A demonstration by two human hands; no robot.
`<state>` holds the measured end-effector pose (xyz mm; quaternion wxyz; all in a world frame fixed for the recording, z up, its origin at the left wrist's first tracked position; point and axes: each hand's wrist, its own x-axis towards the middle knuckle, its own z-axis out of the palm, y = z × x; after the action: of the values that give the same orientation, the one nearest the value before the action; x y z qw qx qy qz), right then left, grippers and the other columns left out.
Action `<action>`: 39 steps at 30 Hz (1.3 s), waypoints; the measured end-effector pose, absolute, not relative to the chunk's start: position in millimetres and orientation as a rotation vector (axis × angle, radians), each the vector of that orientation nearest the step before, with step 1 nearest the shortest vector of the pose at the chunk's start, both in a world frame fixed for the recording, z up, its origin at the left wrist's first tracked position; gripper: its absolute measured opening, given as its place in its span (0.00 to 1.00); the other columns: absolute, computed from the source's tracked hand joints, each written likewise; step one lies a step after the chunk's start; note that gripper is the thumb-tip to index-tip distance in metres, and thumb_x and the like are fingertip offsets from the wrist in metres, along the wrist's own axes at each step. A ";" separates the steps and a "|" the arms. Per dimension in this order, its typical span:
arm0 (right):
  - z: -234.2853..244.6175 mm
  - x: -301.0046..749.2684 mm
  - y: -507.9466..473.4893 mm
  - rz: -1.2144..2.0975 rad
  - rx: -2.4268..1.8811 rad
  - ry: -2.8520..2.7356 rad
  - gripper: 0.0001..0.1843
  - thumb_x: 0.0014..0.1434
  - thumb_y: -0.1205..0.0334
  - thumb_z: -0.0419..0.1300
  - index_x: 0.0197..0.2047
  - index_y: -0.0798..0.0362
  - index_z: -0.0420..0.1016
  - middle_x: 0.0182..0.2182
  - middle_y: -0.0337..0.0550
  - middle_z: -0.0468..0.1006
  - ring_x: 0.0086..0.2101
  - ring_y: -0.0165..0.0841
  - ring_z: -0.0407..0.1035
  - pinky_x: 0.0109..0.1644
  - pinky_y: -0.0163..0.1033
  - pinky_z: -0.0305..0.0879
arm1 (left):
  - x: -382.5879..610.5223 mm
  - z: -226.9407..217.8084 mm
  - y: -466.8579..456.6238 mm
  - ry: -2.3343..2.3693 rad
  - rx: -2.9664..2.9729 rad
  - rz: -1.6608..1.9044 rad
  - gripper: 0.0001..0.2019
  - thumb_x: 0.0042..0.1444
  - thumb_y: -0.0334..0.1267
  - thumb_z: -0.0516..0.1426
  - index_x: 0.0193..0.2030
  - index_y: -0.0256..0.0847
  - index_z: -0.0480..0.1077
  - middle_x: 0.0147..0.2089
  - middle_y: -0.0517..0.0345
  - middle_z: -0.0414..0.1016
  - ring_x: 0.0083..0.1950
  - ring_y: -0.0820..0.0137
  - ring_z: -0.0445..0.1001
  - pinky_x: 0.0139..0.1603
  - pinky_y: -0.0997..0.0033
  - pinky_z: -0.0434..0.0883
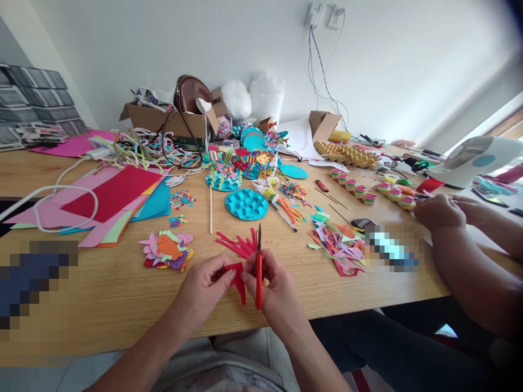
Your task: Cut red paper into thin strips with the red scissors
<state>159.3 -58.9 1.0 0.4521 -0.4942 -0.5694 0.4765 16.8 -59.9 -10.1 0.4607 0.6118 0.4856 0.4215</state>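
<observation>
My left hand [204,291] pinches a small piece of red paper [237,277] at the near edge of the wooden table [114,294]. My right hand [275,288] also touches that paper and grips red-handled scissors [259,267], their closed blades pointing up and away from me. Just beyond the hands lies a heap of cut red paper strips [239,244]. A pile of paper fish shapes with an orange fish on top [167,250] lies to the left.
Another person's hands [443,212] work at the right. Scrap paper [337,245], a turquoise folded disc [246,204], coloured sheets [110,204], a white cable [61,190], cardboard boxes [175,120], a wooden stick [211,209] and a white device [469,158] crowd the table.
</observation>
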 end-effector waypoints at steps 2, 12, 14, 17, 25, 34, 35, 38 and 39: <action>-0.4 159.5 -59.9 1.165 -1.234 -1.427 0.11 0.43 0.62 0.61 0.25 0.51 0.60 0.21 0.34 0.64 0.24 0.29 0.60 0.28 0.34 0.57 | 17.2 -10.7 -60.7 1.213 1.545 1.025 0.08 0.50 0.33 0.54 0.21 0.40 0.68 0.22 0.63 0.64 0.26 0.72 0.61 0.28 0.76 0.58; -13.7 162.2 -62.8 1.230 -1.184 -1.395 0.11 0.45 0.63 0.62 0.26 0.51 0.61 0.22 0.34 0.65 0.23 0.28 0.59 0.26 0.33 0.57 | 20.5 -19.2 -66.0 1.091 1.219 1.004 0.05 0.46 0.37 0.57 0.25 0.39 0.71 0.22 0.62 0.64 0.25 0.73 0.59 0.26 0.76 0.57; -14.0 161.5 -63.3 1.218 -1.185 -1.387 0.10 0.44 0.64 0.61 0.26 0.51 0.61 0.22 0.34 0.65 0.23 0.28 0.59 0.26 0.33 0.57 | 20.3 -17.2 -67.2 1.101 1.165 1.007 0.06 0.46 0.38 0.57 0.25 0.39 0.71 0.22 0.63 0.64 0.25 0.73 0.59 0.25 0.76 0.56; -13.1 158.9 -63.7 1.224 -1.188 -1.378 0.09 0.43 0.65 0.60 0.25 0.51 0.61 0.21 0.34 0.65 0.23 0.28 0.59 0.27 0.33 0.57 | 19.5 -13.6 -68.5 1.107 1.143 1.023 0.07 0.46 0.40 0.57 0.24 0.38 0.70 0.22 0.63 0.63 0.26 0.73 0.59 0.26 0.76 0.56; -14.7 160.9 -65.0 1.281 -1.161 -1.319 0.12 0.41 0.60 0.64 0.26 0.51 0.63 0.22 0.35 0.66 0.25 0.30 0.60 0.28 0.34 0.58 | 22.7 -16.5 -68.1 1.079 1.216 0.985 0.09 0.48 0.40 0.55 0.22 0.39 0.64 0.20 0.65 0.59 0.23 0.74 0.57 0.24 0.75 0.56; -14.4 159.6 -63.5 1.179 -1.136 -1.388 0.11 0.46 0.58 0.62 0.28 0.52 0.64 0.24 0.36 0.66 0.25 0.29 0.61 0.28 0.33 0.57 | 23.8 -11.3 -72.9 1.067 1.084 0.976 0.09 0.49 0.41 0.56 0.30 0.37 0.71 0.24 0.61 0.66 0.26 0.74 0.62 0.26 0.76 0.60; -11.3 159.5 -64.2 1.171 -1.142 -1.411 0.11 0.47 0.57 0.61 0.29 0.52 0.63 0.25 0.36 0.66 0.26 0.29 0.60 0.29 0.33 0.57 | 23.0 -10.8 -72.2 1.071 1.091 0.996 0.09 0.49 0.40 0.56 0.29 0.36 0.71 0.24 0.61 0.66 0.26 0.74 0.62 0.26 0.76 0.60; -0.5 161.8 -68.4 1.166 -1.177 -1.531 0.11 0.52 0.55 0.58 0.31 0.53 0.64 0.25 0.36 0.65 0.26 0.29 0.59 0.29 0.33 0.56 | 19.0 -8.2 -69.6 1.063 1.058 1.111 0.07 0.49 0.39 0.57 0.27 0.38 0.71 0.25 0.61 0.67 0.27 0.74 0.63 0.28 0.77 0.61; 2.5 163.1 -70.3 1.177 -1.185 -1.579 0.11 0.53 0.54 0.56 0.32 0.54 0.64 0.25 0.36 0.64 0.26 0.28 0.58 0.29 0.33 0.55 | 17.4 -7.0 -68.8 1.050 1.026 1.154 0.06 0.49 0.38 0.57 0.27 0.38 0.71 0.25 0.62 0.67 0.28 0.74 0.63 0.28 0.77 0.62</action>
<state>163.1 -70.3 2.5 0.4092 -0.4705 -0.6270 0.4670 17.4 -68.8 -7.0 0.5949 0.4418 0.4520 0.4966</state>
